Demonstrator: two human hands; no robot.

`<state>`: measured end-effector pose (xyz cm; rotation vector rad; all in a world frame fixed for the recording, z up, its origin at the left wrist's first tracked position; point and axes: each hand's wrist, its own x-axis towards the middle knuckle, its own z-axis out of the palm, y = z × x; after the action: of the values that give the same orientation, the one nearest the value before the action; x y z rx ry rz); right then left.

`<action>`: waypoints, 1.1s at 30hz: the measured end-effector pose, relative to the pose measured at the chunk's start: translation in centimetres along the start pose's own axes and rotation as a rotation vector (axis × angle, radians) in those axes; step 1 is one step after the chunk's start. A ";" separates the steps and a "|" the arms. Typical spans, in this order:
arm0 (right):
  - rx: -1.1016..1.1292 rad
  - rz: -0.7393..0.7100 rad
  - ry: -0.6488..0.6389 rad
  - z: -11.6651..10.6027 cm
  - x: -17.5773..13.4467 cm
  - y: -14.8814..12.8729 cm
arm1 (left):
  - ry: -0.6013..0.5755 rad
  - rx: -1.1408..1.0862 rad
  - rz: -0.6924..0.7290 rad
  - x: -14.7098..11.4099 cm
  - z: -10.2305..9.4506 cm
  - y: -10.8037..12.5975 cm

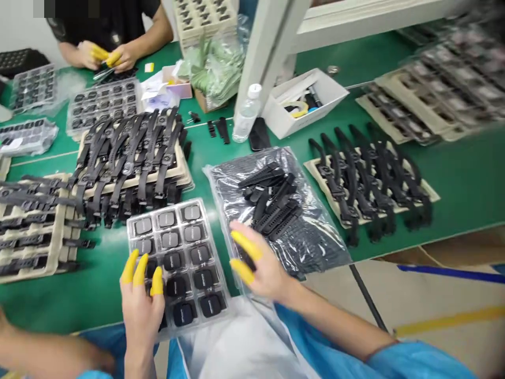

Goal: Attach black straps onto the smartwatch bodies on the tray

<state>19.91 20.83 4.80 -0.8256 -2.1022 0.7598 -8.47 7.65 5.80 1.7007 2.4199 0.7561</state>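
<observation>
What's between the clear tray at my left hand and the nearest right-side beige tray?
Head view: your right hand and a plastic bag topped with loose black straps.

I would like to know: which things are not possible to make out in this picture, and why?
In the head view:
1. Black squares in the clear tray: the left hand hides some; their printing is too small.
2. Dark thing at the right hand: partly covered by that hand, so unidentified.
3. Trays at far right: contents blurred.
4. Neighbour's arm, lower left: cut off by the left edge.
</observation>
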 end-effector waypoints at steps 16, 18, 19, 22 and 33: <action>-0.658 0.467 0.009 -9.4 9.7 13.0 | -0.414 0.507 0.549 13.9 5.1 7.1; -0.510 0.374 0.123 -9.4 9.6 13.7 | -0.451 0.505 0.593 14.1 5.0 7.4; -0.380 0.336 0.156 -9.5 9.8 13.7 | -0.473 0.475 0.605 14.3 5.0 7.4; 0.129 0.278 0.276 -9.1 11.0 11.7 | -0.536 0.326 0.607 14.9 5.3 7.2; 1.259 0.731 -0.273 2.8 10.5 2.0 | -0.380 -0.120 0.266 15.0 7.3 6.6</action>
<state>12.87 29.26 6.17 -0.7081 -1.0139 2.3105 -5.94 25.39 5.45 1.9331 1.8883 0.5292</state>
